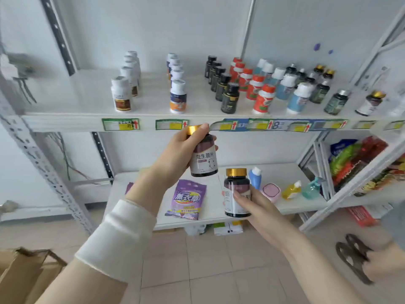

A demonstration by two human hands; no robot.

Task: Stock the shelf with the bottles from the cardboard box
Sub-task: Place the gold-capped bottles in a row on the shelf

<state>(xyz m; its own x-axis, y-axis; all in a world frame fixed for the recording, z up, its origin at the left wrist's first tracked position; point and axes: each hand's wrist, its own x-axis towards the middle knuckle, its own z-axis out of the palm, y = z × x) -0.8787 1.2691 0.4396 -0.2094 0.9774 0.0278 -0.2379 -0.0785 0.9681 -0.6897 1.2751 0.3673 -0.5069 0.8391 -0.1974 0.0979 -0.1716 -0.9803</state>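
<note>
My left hand (pixel 175 159) grips a dark gold-capped bottle (pixel 203 160) with a white label, held just below the upper shelf's front edge (pixel 65 123). My right hand (pixel 256 205) holds a second, matching gold-capped bottle (pixel 236 189), lower and to the right, in front of the lower shelf. The upper shelf carries rows of bottles: white ones (pixel 121 95), orange-and-blue ones (pixel 178 97), black ones (pixel 230 98), red ones (pixel 264 99), light blue ones (pixel 299 98) and dark green ones (pixel 336 102). A gold-capped bottle (pixel 371 103) like mine stands at the far right. The cardboard box (pixel 26 275) is at the bottom left.
The lower shelf (pixel 302 207) holds a purple pouch (pixel 186 199), a blue bottle (pixel 255 177), a pink container (pixel 271 191) and small spray bottles (pixel 311 188). A second rack with snack bags (pixel 355 163) stands at the right. Dark slippers (pixel 352 257) lie on the tiled floor.
</note>
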